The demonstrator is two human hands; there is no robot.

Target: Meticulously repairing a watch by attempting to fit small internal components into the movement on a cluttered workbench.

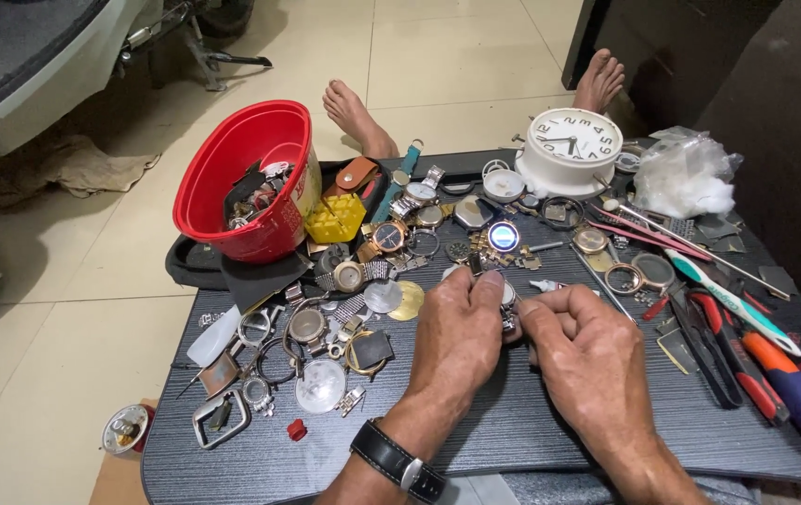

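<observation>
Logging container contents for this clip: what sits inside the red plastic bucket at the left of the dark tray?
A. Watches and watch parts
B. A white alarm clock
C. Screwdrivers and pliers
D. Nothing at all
A: the red plastic bucket holds a jumble of watches and watch parts, while the white alarm clock stands apart at the far edge of the dark tray.
</observation>
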